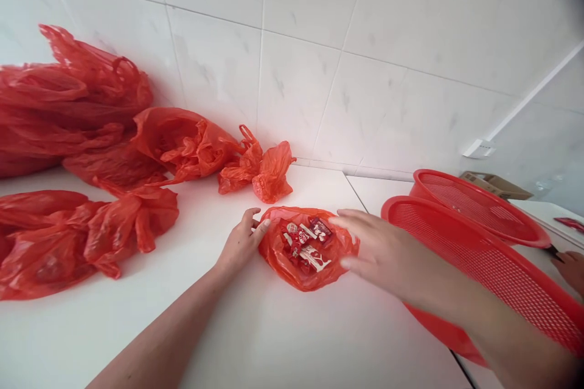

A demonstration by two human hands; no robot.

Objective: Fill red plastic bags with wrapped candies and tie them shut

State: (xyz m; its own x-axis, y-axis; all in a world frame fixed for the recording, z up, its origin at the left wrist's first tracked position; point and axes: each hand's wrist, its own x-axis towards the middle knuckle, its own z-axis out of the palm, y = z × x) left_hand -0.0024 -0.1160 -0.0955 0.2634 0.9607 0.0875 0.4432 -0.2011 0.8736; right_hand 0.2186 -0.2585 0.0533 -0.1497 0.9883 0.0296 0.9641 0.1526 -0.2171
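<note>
A small red plastic bag (294,270) lies open on the white table (274,340), with several red and white wrapped sweets (308,242) inside. My left hand (241,243) pinches the bag's left rim with thumb and fingers. My right hand (378,249) hovers over the bag's right side, fingers stretched out and a little blurred, holding nothing.
Several filled red plastic bags (91,134) lie at the left and back, one knotted bag (260,170) just behind the open one. Two red mesh baskets (479,237) stand at the right. Another person's hand (570,267) shows at the far right edge. A tiled wall stands behind.
</note>
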